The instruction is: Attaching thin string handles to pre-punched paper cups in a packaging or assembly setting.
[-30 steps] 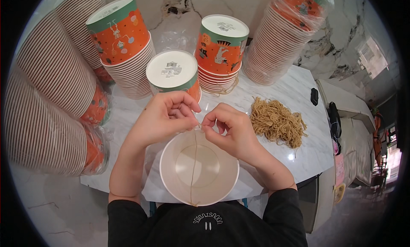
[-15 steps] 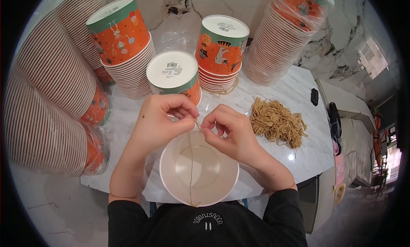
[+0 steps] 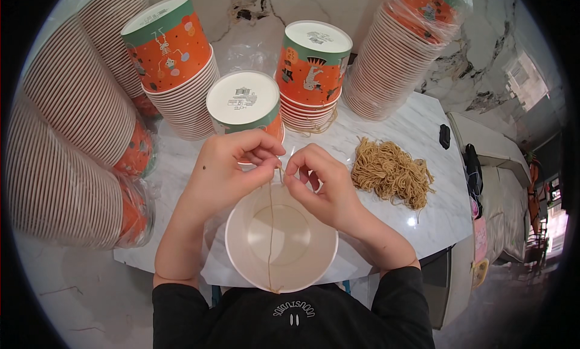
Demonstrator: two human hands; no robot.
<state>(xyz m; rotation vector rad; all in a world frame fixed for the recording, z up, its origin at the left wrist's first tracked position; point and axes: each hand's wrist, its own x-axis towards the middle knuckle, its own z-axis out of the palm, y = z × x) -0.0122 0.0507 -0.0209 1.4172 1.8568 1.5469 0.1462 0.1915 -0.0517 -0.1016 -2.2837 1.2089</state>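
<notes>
Pinched by the left hand (image 3: 232,171), the string (image 3: 272,219) is led to the near rim of the bucket (image 3: 317,231) below, its short end just turned more upright beside the right hand (image 3: 325,186), whose hold cannot be told, so the work seems unfinished.

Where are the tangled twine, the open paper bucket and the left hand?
Tangled twine (image 3: 393,173), head view: middle of the pile.
Open paper bucket (image 3: 288,235), head view: bare inner bottom.
Left hand (image 3: 222,164), head view: back of the hand.

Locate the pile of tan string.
In the head view, the string pile lies on the table, right of the right hand and left of the black object.
</notes>
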